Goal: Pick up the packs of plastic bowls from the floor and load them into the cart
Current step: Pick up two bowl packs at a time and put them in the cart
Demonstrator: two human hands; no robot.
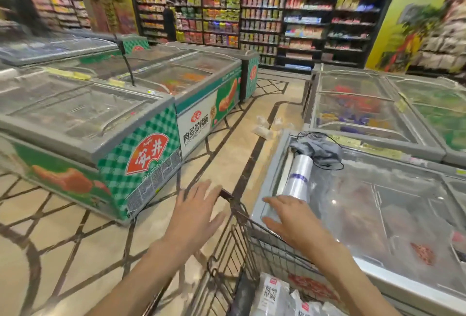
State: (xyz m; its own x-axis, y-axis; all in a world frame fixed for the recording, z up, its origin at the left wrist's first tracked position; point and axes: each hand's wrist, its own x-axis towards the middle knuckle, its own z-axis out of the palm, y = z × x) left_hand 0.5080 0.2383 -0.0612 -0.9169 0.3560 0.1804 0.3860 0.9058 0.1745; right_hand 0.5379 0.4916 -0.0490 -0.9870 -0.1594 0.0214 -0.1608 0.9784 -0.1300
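Hands (242,212) well short of floor packs (267,126)

Dark wire metal is forming the cart (235,237) under both hands; beside the right hand (293,217) glossy glass is topping the freezer (378,202), clear plastic roll (298,179) shining, grey cloth (317,149) looking matt

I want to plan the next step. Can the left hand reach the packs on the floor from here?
Probably not. The packs lie far ahead past the cart, while the left hand is open at its front rim.
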